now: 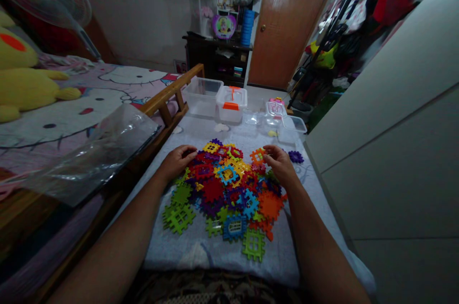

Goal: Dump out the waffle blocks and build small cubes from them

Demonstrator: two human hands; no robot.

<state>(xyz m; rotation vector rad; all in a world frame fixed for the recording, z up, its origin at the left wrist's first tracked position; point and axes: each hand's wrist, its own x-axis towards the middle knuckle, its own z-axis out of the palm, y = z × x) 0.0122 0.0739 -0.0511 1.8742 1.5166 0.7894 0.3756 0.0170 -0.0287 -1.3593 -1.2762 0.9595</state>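
A heap of flat, toothed plastic building tiles in several colours lies on a pale cloth in front of me. My left hand rests on the heap's left edge, fingers curled over dark red tiles; what it grips is hidden. At the heap's right edge, my right hand pinches an orange tile between thumb and fingers. A lone purple tile lies just right of that hand.
Clear plastic boxes, one with an orange latch, and lids stand at the cloth's far end. A bed with a wooden rail and a clear plastic bag is on the left. A grey wardrobe flanks the right.
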